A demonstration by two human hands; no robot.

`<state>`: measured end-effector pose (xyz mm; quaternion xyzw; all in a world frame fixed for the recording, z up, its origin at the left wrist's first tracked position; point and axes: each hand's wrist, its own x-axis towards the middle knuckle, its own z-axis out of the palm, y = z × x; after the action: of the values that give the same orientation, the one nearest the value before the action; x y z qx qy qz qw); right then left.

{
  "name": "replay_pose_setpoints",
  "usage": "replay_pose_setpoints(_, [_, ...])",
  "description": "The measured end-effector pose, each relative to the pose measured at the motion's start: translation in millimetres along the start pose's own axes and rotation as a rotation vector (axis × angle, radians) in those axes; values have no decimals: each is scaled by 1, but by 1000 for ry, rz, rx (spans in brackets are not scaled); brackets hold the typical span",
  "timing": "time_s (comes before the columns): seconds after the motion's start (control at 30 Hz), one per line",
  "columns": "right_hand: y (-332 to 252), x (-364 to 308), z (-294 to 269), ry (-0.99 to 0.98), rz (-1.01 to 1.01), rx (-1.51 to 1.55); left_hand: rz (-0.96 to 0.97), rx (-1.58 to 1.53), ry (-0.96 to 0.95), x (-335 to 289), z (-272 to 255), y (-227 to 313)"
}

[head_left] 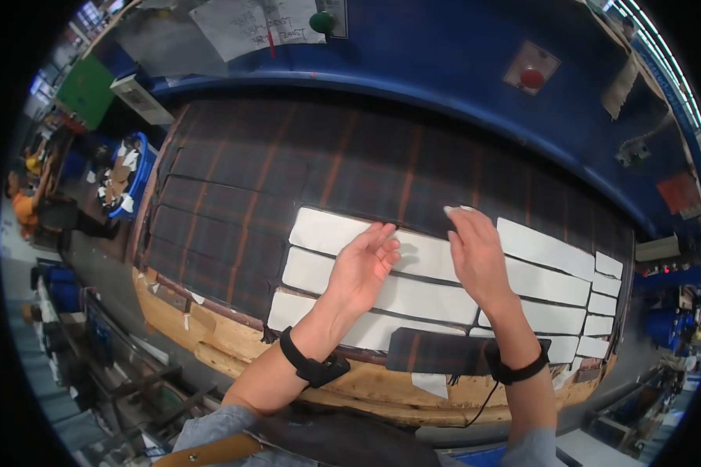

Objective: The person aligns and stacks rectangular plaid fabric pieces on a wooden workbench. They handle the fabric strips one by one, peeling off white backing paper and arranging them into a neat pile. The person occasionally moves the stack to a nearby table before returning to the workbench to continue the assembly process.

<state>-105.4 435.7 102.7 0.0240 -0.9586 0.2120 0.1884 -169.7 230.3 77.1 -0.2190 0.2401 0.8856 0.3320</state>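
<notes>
Currently, the left hand point(362, 268) has its fingers loosely curled and the right hand point(480, 261) its fingers extended, neither gripping anything visible. White panels point(424, 297) lie in rows below, between and to either side of them, with dark plaid fabric point(358, 148) beyond.

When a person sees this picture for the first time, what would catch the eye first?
Probably the bright white strips, in rows at the centre and right beside dark plaid cloth, with the left hand and right hand over them. Next might come the red button and green button at the top.
</notes>
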Motion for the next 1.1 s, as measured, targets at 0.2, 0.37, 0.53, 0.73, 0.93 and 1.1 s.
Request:
replay_pose_setpoints(0.2, [0,30,26,-132,-35,34,-25,47,-157,6,4,4])
replay_pose_setpoints(0.37, [6,38,30,-163,-10,54,-41,19,-173,14,-6,3])
replay_pose_setpoints(0.53, [14,42,28,-143,-3,83,-58,35,-222,20,-11,5])
replay_pose_setpoints(0.73, [20,48,29,-157,49,151,-68,108,-240,18,-9,11])
replay_pose_setpoints(0.93, [17,58,20,-236,143,223,-69,244,-159,12,-8,12])
replay_pose_setpoints(1.1, [18,57,21,-195,93,170,-248,546,-181,0,-4,25])
